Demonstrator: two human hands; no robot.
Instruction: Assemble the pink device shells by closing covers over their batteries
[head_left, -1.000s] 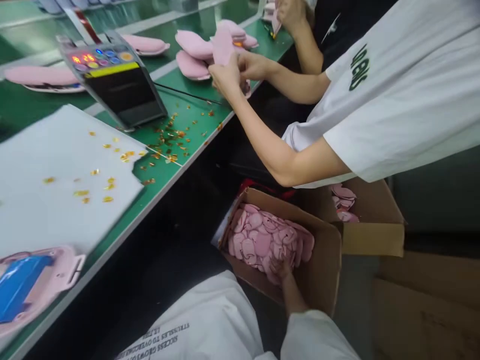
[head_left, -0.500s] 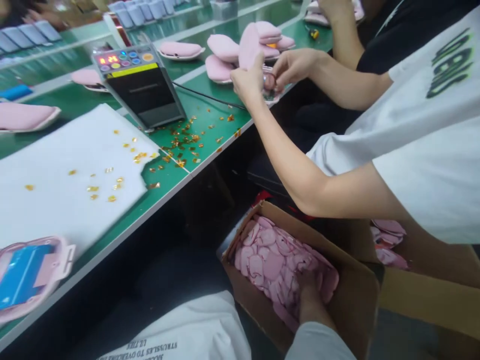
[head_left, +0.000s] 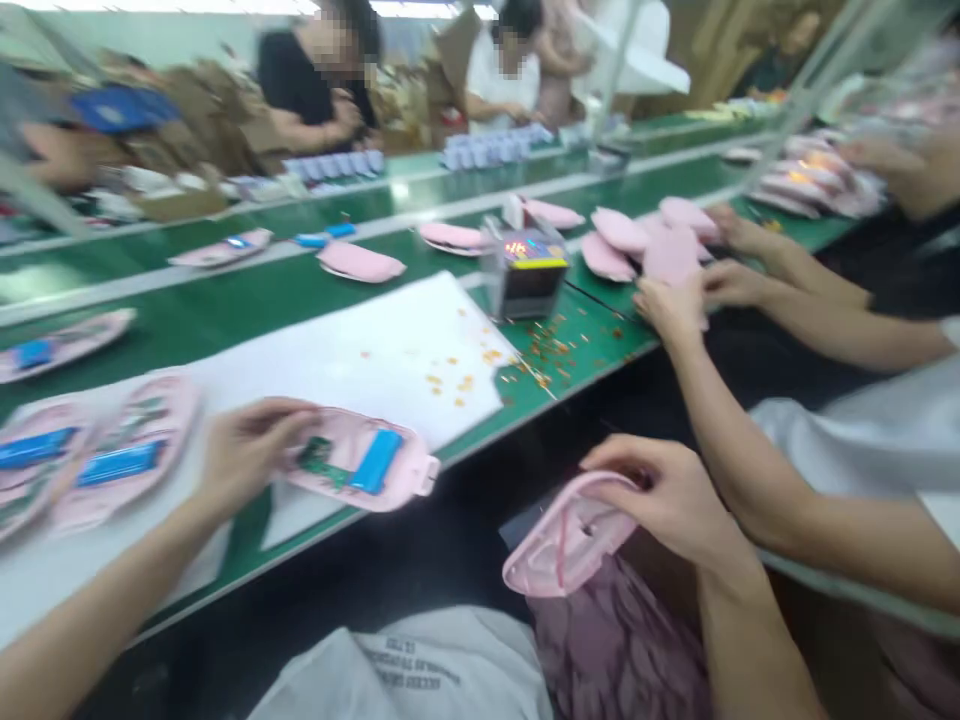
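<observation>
My left hand [head_left: 251,445] grips the left end of a pink casing half [head_left: 401,480] at the table's front edge. Inside this half lie a blue battery [head_left: 376,462] and a green circuit board [head_left: 322,462]. My right hand [head_left: 671,490] pinches the upper end of a pink shell [head_left: 570,545], held tilted in the air with its hollow side showing and a reddish wire across it. Below that shell are many blurred pink pieces [head_left: 622,640]. More pink halves with blue batteries [head_left: 120,463] lie left of my left hand.
A white sheet [head_left: 390,340] covers part of the green table [head_left: 285,300]. Small amber bits [head_left: 547,350] are scattered by a box with a lit display [head_left: 525,270]. Close on my right, a co-worker's hands [head_left: 679,300] hold a pink piece. Other people sit across the table.
My right hand has come up out of the carton of pink pieces with a shell. The view has lifted and swung left, bringing my left hand and the casing half it holds into sight.
</observation>
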